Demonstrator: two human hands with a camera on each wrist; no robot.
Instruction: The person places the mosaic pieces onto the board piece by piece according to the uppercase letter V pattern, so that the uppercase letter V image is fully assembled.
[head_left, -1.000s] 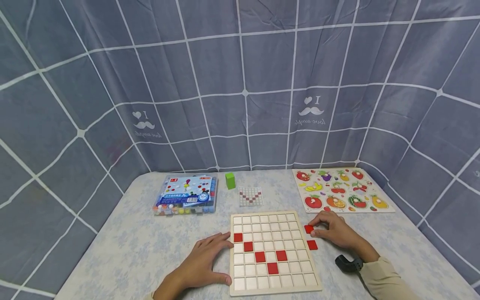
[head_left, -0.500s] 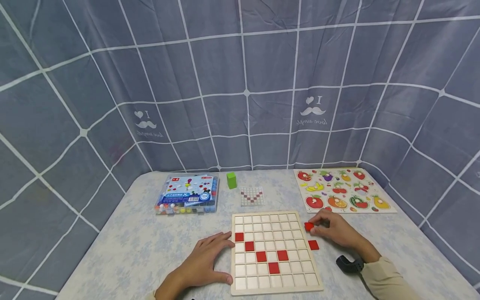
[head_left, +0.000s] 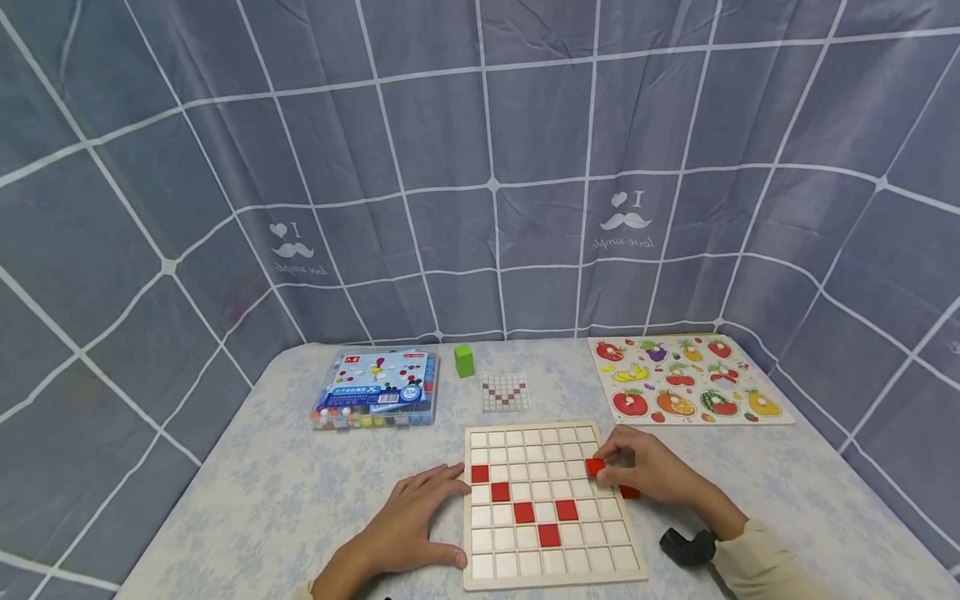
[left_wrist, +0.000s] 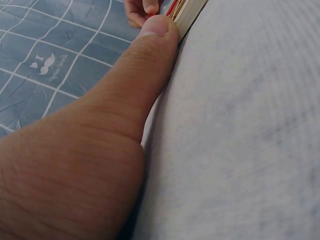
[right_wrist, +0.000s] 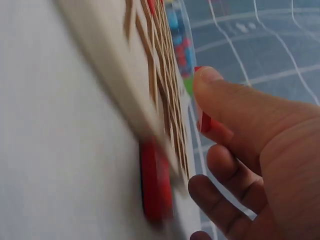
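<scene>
A square wooden grid board (head_left: 555,582) lies flat in the head view, with several red square tiles (head_left: 549,535) in its cells. My left hand (head_left: 408,525) rests at the board's left edge, fingers spread and thumb touching the side. Between thumb and fingers, my right hand (head_left: 652,471) pinches a red tile (head_left: 595,467) above the board's right side. In the right wrist view the pinched tile (right_wrist: 205,122) is tilted and clear of the board. Another red tile (right_wrist: 156,185) lies on the table beside the board's right edge; the right hand partly hides it in the head view.
Behind the board lies a small printed grid card (head_left: 505,392), with a green block (head_left: 464,362) near it. A clear box of colourful pieces (head_left: 375,389) is at the back left. At the back right lies a fruit puzzle board (head_left: 690,381). A patterned curtain (head_left: 540,225) surrounds the table.
My right hand has lifted the red tile from the table and carried it left over the board's right edge. The left hand has stayed in place.
</scene>
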